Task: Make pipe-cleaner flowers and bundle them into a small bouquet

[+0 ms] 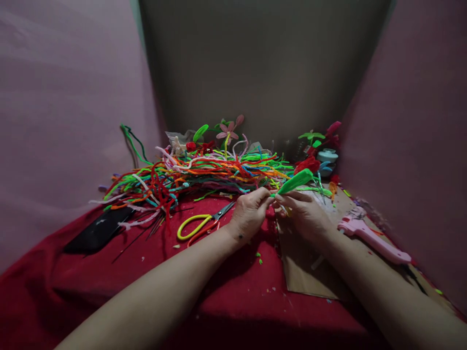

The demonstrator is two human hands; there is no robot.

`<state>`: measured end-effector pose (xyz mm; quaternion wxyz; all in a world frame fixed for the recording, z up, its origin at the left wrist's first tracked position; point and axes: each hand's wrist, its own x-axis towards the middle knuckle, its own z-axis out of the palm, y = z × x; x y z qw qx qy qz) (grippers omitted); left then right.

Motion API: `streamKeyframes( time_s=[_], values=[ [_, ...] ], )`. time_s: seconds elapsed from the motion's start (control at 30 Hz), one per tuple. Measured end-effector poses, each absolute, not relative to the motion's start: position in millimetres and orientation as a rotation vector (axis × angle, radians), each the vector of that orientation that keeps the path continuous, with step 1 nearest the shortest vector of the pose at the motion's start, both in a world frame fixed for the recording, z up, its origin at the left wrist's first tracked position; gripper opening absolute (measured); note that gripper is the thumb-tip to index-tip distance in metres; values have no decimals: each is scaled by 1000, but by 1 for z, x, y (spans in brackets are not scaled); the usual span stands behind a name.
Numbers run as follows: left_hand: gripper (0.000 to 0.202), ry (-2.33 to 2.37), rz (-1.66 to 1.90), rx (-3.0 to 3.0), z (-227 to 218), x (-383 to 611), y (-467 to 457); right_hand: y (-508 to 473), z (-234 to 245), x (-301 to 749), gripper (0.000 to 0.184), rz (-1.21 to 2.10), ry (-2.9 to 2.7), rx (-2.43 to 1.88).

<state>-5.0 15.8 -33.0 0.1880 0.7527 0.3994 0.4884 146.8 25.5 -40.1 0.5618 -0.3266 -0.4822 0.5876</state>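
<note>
A bright green, leaf-shaped piece of fuzzy chenille (296, 181) is held above the table (241, 296), its narrow end between the 2 hands and its rounded tip angled up to the right. The left hand (251, 211) has its grip closed in a fingertip pinch on that thin end; the right hand (306, 214) pinches just beside it, where the blade begins to widen, its lower fingers curled under. Something pale shows below the right fingers, too obscured to identify. The piece looks very light, with a soft pile that should not slip, probably over a bendable wire; the broad blade would likely crease or flatten if squeezed, so the narrow base seems the best place to hold it. Just beside the left hand lie metal scissors with 1 yellow and 1 orange handle loop (194, 227). Under the right forearm is a flat brown cardboard sheet (310, 279), with a pink plastic glue gun (375, 238) to its right. Behind the hands spreads a tangled heap of multicoloured fuzzy stems (219, 167), with a pink fuzzy flower (226, 132) rising at its back.
</note>
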Motion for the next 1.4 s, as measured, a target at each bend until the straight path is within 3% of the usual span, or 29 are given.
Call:
streamKeyframes(
  time_s=[0.8,1.13,1.4],
  values=[
    [29,583,947,1177,-12,-12,16,27,-27,150,16,1306,-1337,-675],
    [15,383,759,979,-16,-14,14,22,-22,148,20,1564,-1304,-607],
    [18,352,680,975,-21,-17,17,22,-19,150,24,1429,-1494,-636]
  ],
)
